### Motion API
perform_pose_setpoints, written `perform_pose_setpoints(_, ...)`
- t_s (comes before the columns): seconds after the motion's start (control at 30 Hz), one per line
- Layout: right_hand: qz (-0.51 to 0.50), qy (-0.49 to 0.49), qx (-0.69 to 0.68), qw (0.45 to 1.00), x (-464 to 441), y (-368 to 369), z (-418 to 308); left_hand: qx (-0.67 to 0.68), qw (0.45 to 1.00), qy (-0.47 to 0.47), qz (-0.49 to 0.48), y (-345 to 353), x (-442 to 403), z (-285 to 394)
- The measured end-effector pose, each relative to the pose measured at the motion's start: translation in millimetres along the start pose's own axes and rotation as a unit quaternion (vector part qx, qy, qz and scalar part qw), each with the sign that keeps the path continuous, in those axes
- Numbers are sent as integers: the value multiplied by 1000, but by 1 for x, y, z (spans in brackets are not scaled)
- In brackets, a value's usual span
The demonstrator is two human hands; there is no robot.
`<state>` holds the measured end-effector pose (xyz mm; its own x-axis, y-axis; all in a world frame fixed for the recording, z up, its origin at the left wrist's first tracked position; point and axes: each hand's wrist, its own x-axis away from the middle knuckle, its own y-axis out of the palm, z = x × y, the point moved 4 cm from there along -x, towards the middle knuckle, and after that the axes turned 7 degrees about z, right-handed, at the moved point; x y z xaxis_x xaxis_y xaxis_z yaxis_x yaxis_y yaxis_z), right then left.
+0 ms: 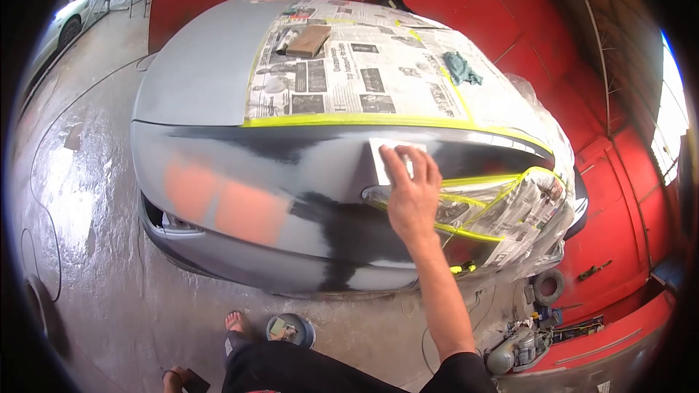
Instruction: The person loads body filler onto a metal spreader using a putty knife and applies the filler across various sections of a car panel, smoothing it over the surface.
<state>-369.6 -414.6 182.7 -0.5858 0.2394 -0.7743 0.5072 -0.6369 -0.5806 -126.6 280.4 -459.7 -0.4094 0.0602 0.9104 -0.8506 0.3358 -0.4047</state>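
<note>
My right hand (413,193) presses a white rectangular sheet (380,164), which looks like sandpaper, against the car's side panel (320,149). The fingers lie bent over it, near the taped side edge. Grey primer, black patches and two orange-pink areas (251,211) mark the panel. At the lower left edge is my left hand (175,378), partly cut off, with a dark flat piece (196,382) at its fingers; its exact kind is too small to tell. Newspaper (349,65) edged with yellow tape (349,120) covers the area above the panel.
On the newspaper lie a brown block (309,41) and a green cloth (462,69). A bucket (291,329) stands by my foot (234,320). A compressor (518,349) and a tyre (548,287) are at lower right. A hose (54,240) runs along the wet floor at left.
</note>
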Motion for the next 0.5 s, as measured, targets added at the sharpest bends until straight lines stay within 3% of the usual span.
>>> perform_pose_setpoints(0.07,16,4,-16,1000,22,10,-7,-23,999,22,-6,17,-13,-9)
perform_pose_setpoints(0.13,-4,10,-18,1000,39,6,-11,-112,987,112,-11,33,-37,-12)
perform_pose_setpoints(0.17,-27,11,-19,999,44,-2,-14,-330,897,293,-7,46,-27,-16)
perform_pose_setpoints(0.2,-50,15,-20,998,46,-8,-14,-129,981,145,-6,36,-46,-1)
perform_pose_setpoints(0.27,-55,13,-23,998,35,-17,-11,-17,998,55,-5,23,-33,15)
perform_pose_setpoints(0.43,-57,13,-15,998,-15,-21,-1,87,996,-25,-7,5,-9,34)
perform_pose_setpoints(0.5,-66,13,-12,998,-26,-18,1,95,995,5,8,-5,-10,42)
